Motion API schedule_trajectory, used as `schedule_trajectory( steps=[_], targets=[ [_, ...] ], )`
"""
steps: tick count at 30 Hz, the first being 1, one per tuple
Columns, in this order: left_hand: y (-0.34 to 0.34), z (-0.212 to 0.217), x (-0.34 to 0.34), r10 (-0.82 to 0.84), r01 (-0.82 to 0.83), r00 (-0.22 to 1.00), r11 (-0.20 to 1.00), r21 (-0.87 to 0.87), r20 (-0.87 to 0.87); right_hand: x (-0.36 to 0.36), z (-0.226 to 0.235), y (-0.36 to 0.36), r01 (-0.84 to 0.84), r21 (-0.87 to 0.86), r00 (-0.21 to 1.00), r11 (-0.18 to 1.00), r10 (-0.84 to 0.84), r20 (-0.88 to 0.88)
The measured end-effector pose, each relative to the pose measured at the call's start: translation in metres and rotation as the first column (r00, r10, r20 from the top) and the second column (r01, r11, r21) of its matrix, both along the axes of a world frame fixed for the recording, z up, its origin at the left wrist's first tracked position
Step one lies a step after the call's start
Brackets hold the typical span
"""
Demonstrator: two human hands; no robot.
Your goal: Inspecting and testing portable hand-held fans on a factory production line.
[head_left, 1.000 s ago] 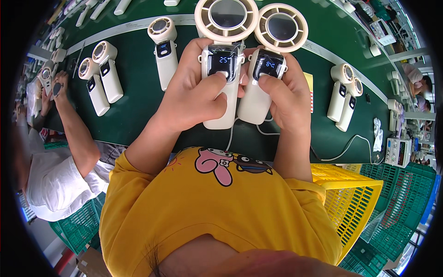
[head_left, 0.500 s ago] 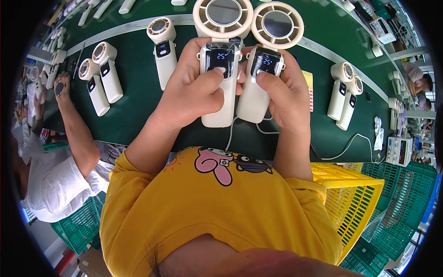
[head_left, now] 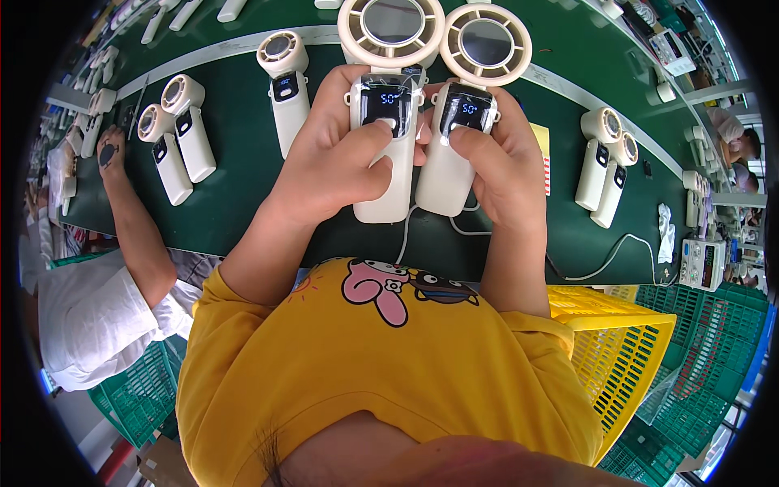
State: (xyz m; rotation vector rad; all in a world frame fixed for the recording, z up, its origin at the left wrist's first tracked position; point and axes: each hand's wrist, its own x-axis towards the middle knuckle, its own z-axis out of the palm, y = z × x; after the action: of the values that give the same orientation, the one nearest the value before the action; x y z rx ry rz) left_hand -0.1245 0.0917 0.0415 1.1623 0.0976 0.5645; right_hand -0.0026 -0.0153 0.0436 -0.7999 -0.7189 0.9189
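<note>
My left hand (head_left: pixel 345 154) is closed round a cream handheld fan (head_left: pixel 383 183), its thumb on the button below the lit display. A second fan of the same kind (head_left: pixel 445 177) is gripped in my right hand (head_left: pixel 505 162), with that thumb pressed at its button too. Both fans are held upright side by side over the table, round heads pointing away from me. Blue digits glow on the two black displays. My fingers behind the handles are mostly hidden. Behind my left hand, another cream fan (head_left: pixel 290 114) lies on the table.
Two fans (head_left: pixel 195 142) lie to the left and two more (head_left: pixel 596 174) to the right on the green table (head_left: pixel 341 252). A white cable (head_left: pixel 608 261) runs near a power supply (head_left: pixel 703 265). A yellow basket (head_left: pixel 621 341) stands at my right. A co-worker's arm (head_left: pixel 136 227) rests at the left.
The digits on both displays have changed. My hands and the two fans stay almost in place. At the left, the co-worker has shifted slightly.
</note>
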Motion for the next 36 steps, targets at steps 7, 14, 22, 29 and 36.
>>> schedule_trajectory(
  steps=[7,14,22,29,36],
  targets=[
    [-0.003,0.0,0.001,0.013,-0.013,1.0,1.0,0.017,0.01,0.005,-0.006,-0.003,0.046,-0.064,0.996,0.997,-0.041,0.079],
    [-0.005,0.001,0.003,0.054,-0.055,0.997,0.998,0.021,0.049,0.008,-0.012,-0.004,0.048,-0.03,0.992,0.998,-0.045,0.119],
    [0.03,-0.005,0.003,0.178,-0.177,0.984,0.98,-0.096,0.008,0.036,-0.002,-0.013,0.263,-0.246,0.965,0.933,-0.253,0.072],
    [0.05,-0.007,0.006,0.573,-0.538,0.751,0.819,0.199,-0.328,0.069,-0.012,-0.009,0.575,-0.582,0.816,0.575,-0.455,0.357],
    [0.06,-0.012,0.004,0.572,-0.314,0.659,0.8,0.512,-0.489,0.072,-0.01,-0.006,0.559,-0.585,0.827,0.587,-0.447,0.341]
  ],
)
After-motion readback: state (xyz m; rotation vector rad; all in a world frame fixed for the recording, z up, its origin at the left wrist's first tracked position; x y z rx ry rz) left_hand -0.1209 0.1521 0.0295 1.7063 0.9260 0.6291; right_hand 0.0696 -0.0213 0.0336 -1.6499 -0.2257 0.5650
